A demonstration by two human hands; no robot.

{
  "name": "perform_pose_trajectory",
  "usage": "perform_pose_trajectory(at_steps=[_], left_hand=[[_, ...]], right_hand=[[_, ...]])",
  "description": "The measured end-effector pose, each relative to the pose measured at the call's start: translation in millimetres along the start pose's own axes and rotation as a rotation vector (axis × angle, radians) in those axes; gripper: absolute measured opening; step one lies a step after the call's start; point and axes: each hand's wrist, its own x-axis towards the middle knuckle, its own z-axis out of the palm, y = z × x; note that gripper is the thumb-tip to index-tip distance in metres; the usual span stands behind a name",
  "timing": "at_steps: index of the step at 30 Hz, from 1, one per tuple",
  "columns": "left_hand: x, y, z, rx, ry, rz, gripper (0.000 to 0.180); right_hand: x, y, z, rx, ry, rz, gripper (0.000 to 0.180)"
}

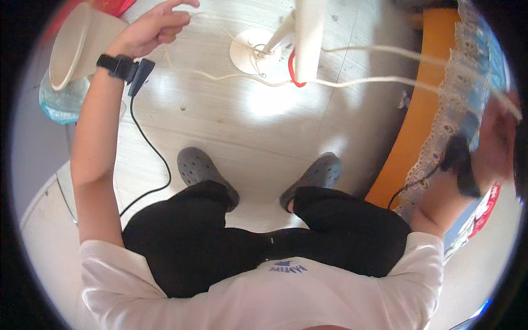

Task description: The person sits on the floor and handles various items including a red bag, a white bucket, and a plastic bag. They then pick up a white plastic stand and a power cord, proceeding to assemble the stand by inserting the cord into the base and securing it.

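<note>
Right grip: blurred, out at the rim, over the lace-trimmed cloth. A run of white cord reaches it; cannot tell whether the fingers are closed on it. Black strap around that wrist.

Left grip: raised, fingers partly curled, the foremost ones reaching forward. Thin cord runs up to the fingertips and another length hangs just below the hand; cannot tell if either is pinched.

Just left of the left grip, an off-white bin lying tilted. A black cable drops from that wrist's clip toward the lap.

Farther, between the grips: a white post with a red loop low against it. The cord passes there in two runs, spreading toward both grips; one cord or two, cannot tell. A round white foot sits left of the post, toward the left grip.

Progress, judged: cord is laid out past the post, both runs slack-to-taut. No finished knot shows; the fastening, if any, looks undone.
</note>
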Motion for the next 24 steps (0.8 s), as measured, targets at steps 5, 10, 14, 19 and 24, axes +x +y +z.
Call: perform_pose_trajectory(at_steps=[5,10,14,19,24], left_hand=[[1.4,2.1,6.3,-0.122,-0.061,0.076,0.032],[10.0,0.6,9.6,-0.039,-0.155,-0.023,0.018],[17.6,-8.2,18.0,-0.111,-0.265,0.027,0.018],[9.3,-17.4,19.9,-0.089,-0.184,0.014,0.031],[6.3,-10.6,24.0,-0.026,-0.176,-0.048,0.034]], right_hand=[[19.0,-152.8,50.5,-0.558,-0.387,0.420,0.029],[72.8,-181.9,78.5,-0.559,-0.718,0.519,0.056],[103.1,-185.7,111.2,-0.593,-0.803,0.685,0.043],[132.3,-168.2,136.4,-0.452,-0.765,0.728,0.024],[195.9,-150.5,137.7,-0.112,-0.506,0.771,0.009]])
